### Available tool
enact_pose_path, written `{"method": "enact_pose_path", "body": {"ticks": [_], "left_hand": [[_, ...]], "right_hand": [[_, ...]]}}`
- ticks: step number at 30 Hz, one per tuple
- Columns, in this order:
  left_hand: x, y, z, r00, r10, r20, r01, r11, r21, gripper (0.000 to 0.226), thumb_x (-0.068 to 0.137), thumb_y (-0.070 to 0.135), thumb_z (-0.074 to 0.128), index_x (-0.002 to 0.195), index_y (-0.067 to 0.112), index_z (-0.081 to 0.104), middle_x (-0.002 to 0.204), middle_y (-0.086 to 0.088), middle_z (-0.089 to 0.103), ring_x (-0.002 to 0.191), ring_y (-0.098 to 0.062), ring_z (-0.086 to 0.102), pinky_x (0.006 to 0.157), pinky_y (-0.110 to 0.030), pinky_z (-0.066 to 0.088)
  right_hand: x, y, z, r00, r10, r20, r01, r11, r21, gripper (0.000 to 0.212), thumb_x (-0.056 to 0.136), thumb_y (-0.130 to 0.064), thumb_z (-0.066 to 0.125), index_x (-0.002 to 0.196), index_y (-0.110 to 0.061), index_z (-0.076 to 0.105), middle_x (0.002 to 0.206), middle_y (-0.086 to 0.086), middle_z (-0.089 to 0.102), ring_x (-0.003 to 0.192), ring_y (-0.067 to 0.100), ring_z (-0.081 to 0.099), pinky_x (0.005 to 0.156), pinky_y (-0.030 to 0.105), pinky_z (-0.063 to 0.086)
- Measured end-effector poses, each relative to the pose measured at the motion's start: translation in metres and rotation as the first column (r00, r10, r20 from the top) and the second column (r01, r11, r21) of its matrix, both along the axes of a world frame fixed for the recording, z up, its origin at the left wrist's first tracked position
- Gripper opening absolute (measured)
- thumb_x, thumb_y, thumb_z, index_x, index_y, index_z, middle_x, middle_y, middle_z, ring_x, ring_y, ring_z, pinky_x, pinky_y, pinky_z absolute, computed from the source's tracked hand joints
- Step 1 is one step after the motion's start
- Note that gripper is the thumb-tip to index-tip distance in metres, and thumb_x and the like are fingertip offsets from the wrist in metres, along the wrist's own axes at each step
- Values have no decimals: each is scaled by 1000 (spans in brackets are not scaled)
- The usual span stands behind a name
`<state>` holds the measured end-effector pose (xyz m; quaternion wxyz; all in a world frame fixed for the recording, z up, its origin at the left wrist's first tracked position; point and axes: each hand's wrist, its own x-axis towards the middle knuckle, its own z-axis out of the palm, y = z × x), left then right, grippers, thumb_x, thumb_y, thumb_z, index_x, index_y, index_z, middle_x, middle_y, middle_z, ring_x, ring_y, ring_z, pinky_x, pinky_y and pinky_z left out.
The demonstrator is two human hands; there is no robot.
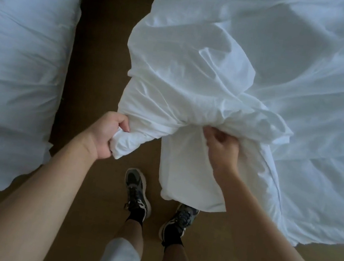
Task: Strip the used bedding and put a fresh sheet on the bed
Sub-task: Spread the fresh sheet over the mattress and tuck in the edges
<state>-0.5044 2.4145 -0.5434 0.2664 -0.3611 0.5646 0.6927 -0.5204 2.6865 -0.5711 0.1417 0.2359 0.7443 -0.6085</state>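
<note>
A white sheet (189,70) lies rumpled over the bed on the right (334,66), bunched up at the near corner and hanging off the edge toward the floor. My left hand (105,134) grips a gathered wad of this sheet at the left of the bunch. My right hand (220,149) pinches the fabric where the folds pull together, with a loose flap hanging below it. The mattress under the sheet is hidden.
A second bed with white bedding (19,61) fills the left side. A narrow strip of brown carpet (100,62) runs between the beds. My two feet in dark sneakers (138,195) stand on it, right at the hanging flap.
</note>
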Motion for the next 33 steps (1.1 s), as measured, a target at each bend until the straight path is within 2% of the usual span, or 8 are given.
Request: {"method": "enact_pose_path", "body": {"ticks": [6,13,17,21,24,28,31,33], "left_hand": [[-22,-36,2,997,-18,-75,22,998,60,50,49,12,69,97,23,80,101,-8,75,95,-30,75,81,-43,58],[-49,-38,5,965,-262,-2,261,962,-77,43,45,11,62,87,13,69,95,-7,67,88,-26,71,77,-37,54],[-63,-27,16,974,-224,-28,198,908,-370,34,63,1,50,95,7,62,104,-8,64,98,-28,66,75,-37,57],[-63,-12,19,965,-138,-221,-9,831,-556,33,83,11,47,107,23,66,101,0,69,94,-20,68,73,-35,57],[-52,0,10,940,-185,-286,7,851,-526,42,79,33,65,120,32,59,108,10,69,100,-12,68,87,-41,59],[-46,22,-7,889,-364,-278,157,812,-563,92,67,38,90,142,26,37,125,8,59,115,-12,60,96,-40,55],[-49,22,-6,910,-251,-329,18,818,-575,67,73,22,81,130,34,49,110,15,64,103,-5,63,83,-31,56],[-55,9,3,944,-94,-317,-71,880,-470,50,72,7,66,112,38,61,98,13,67,99,-11,66,70,-27,56]], "right_hand": [[-28,-33,10,965,-74,-250,48,993,-110,12,81,-43,79,75,-34,75,78,-17,74,79,-4,69,69,8,49],[-52,-70,-5,986,-19,-164,10,998,-56,68,84,-43,76,142,-28,45,131,-13,59,122,4,55,101,24,44],[-67,-64,-1,978,-185,-100,170,975,-144,54,78,-35,83,126,-26,59,111,-8,69,100,6,68,92,31,56],[-69,-63,-9,966,172,-194,-133,971,199,22,84,-43,75,74,-25,66,72,-15,65,71,3,62,70,24,48],[-62,-73,-13,943,157,-293,-92,970,226,12,89,-34,70,91,-23,66,94,-16,61,87,4,62,75,17,47],[-70,-88,-8,984,45,-170,-42,999,17,45,81,-26,81,112,-20,50,98,-8,69,80,4,69,69,21,56],[-72,-93,-4,971,236,-46,-236,972,17,33,82,-28,81,90,-4,61,73,2,72,45,14,59,46,24,48],[-70,-87,-2,972,230,-54,-228,972,56,28,80,-35,82,82,-11,67,71,-4,71,52,9,62,53,22,50]]}}
